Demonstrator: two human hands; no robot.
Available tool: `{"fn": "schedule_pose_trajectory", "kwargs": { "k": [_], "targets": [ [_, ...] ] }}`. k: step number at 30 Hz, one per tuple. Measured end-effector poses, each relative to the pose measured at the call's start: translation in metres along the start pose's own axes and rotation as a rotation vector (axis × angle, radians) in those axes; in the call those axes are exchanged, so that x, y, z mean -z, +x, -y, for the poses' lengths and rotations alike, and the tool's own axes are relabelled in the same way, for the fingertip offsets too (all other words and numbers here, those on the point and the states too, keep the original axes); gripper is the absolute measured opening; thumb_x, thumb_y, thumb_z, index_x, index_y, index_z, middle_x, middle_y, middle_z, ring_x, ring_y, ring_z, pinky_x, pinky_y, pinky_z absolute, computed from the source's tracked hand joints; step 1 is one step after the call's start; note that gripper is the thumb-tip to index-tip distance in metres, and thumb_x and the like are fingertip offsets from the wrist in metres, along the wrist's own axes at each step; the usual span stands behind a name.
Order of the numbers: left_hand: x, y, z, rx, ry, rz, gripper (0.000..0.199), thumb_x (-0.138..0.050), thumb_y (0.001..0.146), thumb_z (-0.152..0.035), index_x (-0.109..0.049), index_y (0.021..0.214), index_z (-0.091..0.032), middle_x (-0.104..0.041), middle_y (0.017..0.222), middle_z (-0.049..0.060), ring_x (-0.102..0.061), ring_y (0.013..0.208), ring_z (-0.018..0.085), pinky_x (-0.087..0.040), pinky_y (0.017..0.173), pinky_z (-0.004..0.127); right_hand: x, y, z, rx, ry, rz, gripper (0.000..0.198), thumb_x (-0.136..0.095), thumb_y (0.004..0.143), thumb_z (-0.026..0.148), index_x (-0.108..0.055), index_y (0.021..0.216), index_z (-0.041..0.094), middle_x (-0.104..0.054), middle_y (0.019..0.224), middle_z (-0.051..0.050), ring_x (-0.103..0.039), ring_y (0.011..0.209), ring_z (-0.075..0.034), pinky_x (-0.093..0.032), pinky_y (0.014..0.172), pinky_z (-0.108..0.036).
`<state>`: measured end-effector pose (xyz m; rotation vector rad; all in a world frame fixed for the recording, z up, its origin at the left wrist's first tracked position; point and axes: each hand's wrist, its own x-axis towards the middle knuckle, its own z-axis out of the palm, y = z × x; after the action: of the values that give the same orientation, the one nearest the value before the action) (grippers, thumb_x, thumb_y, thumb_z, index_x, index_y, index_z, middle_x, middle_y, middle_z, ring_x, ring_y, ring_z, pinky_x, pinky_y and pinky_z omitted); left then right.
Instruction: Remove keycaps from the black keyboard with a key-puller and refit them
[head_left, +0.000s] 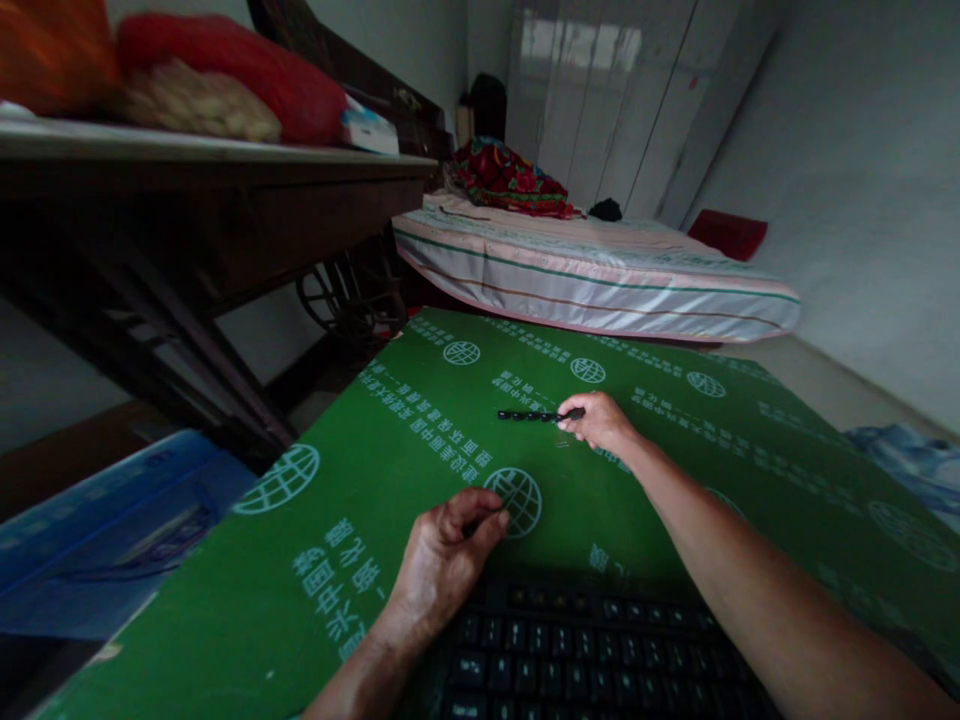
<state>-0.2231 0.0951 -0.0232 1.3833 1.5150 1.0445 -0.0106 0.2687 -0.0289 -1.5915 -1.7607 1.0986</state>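
Observation:
On the green board [405,440] lies a short row of small black keycaps [525,415]. At the right end of this row, my right hand [600,420] is closed in a pinch on a black keycap. My left hand [454,545] hovers nearer to me, just beyond the keyboard's left end. Its thumb and forefinger are pinched together; whatever may be between them is too small and dark to make out. The black keyboard [592,660] lies close to me, partly hidden under my right forearm. Several positions in its top row look brownish, without caps.
To the left stands a sewing-machine table [225,165] carrying a red bag [240,60]. A blue plastic box [127,540] sits below the board's left side. Past the far edge is a bed [600,270], with pale wardrobe doors [592,110] behind it.

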Motion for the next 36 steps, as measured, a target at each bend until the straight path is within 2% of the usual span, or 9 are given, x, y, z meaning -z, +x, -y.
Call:
{"fn": "schedule_pose_trajectory", "kwargs": {
  "k": [7,17,36],
  "targets": [
    [0.001,-0.001,-0.004,0.006,-0.018,-0.012,0.023,-0.064,0.071,-0.04,-0.065,0.081,-0.02,-0.069,0.068,-0.001,-0.064,0.065,0.017,-0.048,0.061,0.026,0.0,-0.001,0.001,0.007,0.001,0.002,0.02,-0.071,0.068,0.013,-0.07,0.088,0.013,-0.05,0.042,0.008,-0.035,0.029,-0.002,-0.028,0.028,-0.012],
    [0.0,0.0,0.001,-0.01,-0.038,0.01,0.022,-0.064,0.073,-0.039,-0.064,0.083,-0.02,-0.069,0.071,0.0,-0.063,0.068,0.017,-0.048,0.062,0.026,-0.002,0.003,-0.005,0.033,-0.025,-0.01,0.019,-0.07,0.07,0.013,-0.07,0.089,0.015,-0.054,0.048,0.005,-0.042,0.034,-0.004,-0.031,0.031,-0.013],
    [-0.001,0.001,0.006,0.003,-0.021,-0.003,0.026,-0.064,0.072,-0.042,-0.064,0.084,-0.019,-0.069,0.071,0.0,-0.062,0.066,0.016,-0.047,0.06,0.026,-0.001,0.005,-0.008,0.096,-0.056,-0.026,0.019,-0.071,0.066,0.015,-0.072,0.085,0.017,-0.052,0.044,0.007,-0.038,0.032,-0.003,-0.032,0.036,-0.015]
  ]
}}
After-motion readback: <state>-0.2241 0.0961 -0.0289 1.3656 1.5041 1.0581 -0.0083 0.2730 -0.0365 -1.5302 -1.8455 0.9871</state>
